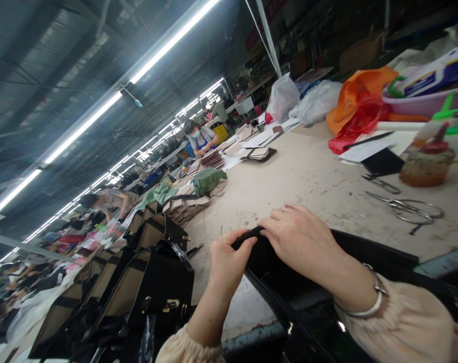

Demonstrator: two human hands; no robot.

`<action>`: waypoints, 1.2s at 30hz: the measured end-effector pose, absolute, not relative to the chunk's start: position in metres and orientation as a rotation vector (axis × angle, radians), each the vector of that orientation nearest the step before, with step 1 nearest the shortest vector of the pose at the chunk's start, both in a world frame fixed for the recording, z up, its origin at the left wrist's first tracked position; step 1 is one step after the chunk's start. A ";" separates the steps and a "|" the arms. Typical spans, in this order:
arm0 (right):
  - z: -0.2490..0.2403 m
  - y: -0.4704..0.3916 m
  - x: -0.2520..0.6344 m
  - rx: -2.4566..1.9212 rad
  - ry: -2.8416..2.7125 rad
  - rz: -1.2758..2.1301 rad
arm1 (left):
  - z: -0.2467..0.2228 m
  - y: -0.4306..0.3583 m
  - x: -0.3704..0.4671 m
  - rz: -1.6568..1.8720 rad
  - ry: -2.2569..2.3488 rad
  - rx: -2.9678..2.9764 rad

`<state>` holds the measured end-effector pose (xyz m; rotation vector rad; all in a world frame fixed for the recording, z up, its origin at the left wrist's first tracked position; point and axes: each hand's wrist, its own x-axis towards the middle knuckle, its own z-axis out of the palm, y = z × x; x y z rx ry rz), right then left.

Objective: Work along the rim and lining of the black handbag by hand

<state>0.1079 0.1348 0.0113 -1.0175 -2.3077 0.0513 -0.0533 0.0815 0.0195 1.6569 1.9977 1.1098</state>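
Note:
A black bag [289, 290] lies open at the table's front edge, its inside dark. My left hand [231, 257] pinches the far rim of the bag between thumb and fingers. Right beside it, my right hand [299, 239] is closed over the same rim, its fingertips near my left thumb. The lower part of the bag runs out of view at the bottom. Part of the rim is hidden under my right hand and forearm.
Black bags [159, 287] with gold clasps stand at the left. Scissors [410, 206], a glue bottle [427, 164] and a red plastic bag [361, 126] lie at the right. Stacked pieces [185, 207] and a seated person [202, 138] are farther back.

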 end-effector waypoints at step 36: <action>0.010 0.137 0.107 -1.026 -2.311 0.037 | 0.020 0.079 -0.050 1.210 1.982 2.294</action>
